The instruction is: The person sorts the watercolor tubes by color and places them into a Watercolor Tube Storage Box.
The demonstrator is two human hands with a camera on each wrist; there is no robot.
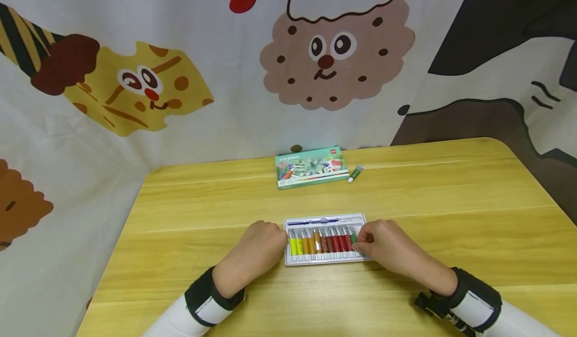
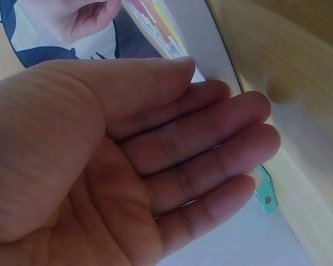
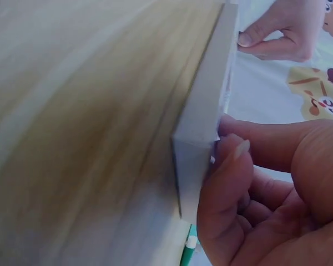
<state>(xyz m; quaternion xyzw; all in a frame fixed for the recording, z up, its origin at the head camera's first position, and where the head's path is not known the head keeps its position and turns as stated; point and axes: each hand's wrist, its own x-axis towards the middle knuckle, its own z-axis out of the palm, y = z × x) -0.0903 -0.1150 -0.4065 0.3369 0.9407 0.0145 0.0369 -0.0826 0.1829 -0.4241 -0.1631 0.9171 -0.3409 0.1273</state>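
Observation:
A white plastic tray [image 1: 326, 262] of paint tubes [image 1: 331, 244] lies on the table. The tubes run from yellow through brown and red to green, with a thin blue paintbrush [image 1: 313, 222] above them. At the tray's left edge, my left hand [image 1: 261, 247] pinches the rim between thumb and index finger; its other fingers [image 2: 211, 166] are lightly bent in the left wrist view. Over the right end, my right hand [image 1: 392, 244] pinches a green paint tube [image 1: 353, 238] with thumb and index finger. The right wrist view hides most of that tube behind the tray wall [image 3: 202, 105].
Behind the tray lies a green paint box [image 1: 311, 167] with a printed lid. A single green tube [image 1: 355, 174] with a white cap lies beside the box's right end. A cartoon-printed cloth [image 1: 216, 131] hangs along the table's back edge.

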